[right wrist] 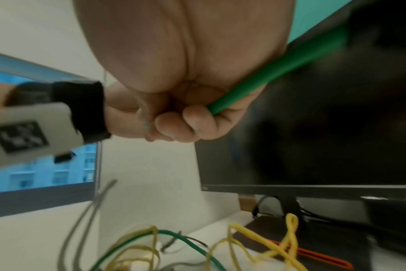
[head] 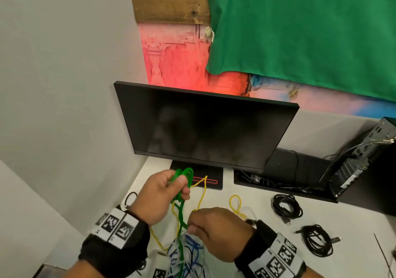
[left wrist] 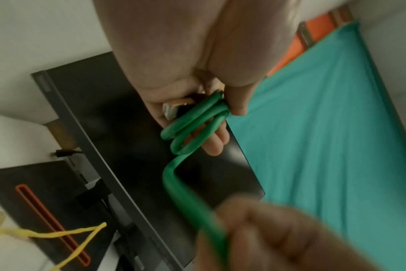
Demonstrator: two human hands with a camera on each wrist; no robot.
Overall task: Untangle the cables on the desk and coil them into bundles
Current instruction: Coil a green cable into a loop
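I see the white desk [head: 246,196] running from the corner wall to the right, with a green cloth [head: 300,31] hanging on the wall above it. A dark monitor [head: 203,125] stands at the back of the desk, its stand base [head: 214,183] marked with an orange slot. To the right, a small computer case [head: 362,160] stands tilted beside a recessed cable tray [head: 278,184].

My left hand [head: 159,194] is raised in front of the monitor base, fingers and thumb curled around several short loops of the green cable [head: 182,192]; the left wrist view shows three loops stacked between thumb and fingers, with a connector end tucked in the palm. From the loops the green cable drops to my right hand [head: 216,230], which pinches the strand between curled fingers just above the tangle; the right wrist view shows the cable entering the closed fist.

Below the right hand, at the near edge of the desk, lies a tangle of blue and white cables [head: 188,256], and the green strand runs down into it. A yellow cable [head: 203,190] loops across the desk between the hands and onto the stand base. Two coiled black cable bundles [head: 288,207] [head: 317,240] lie well apart from the tangle, on the right.
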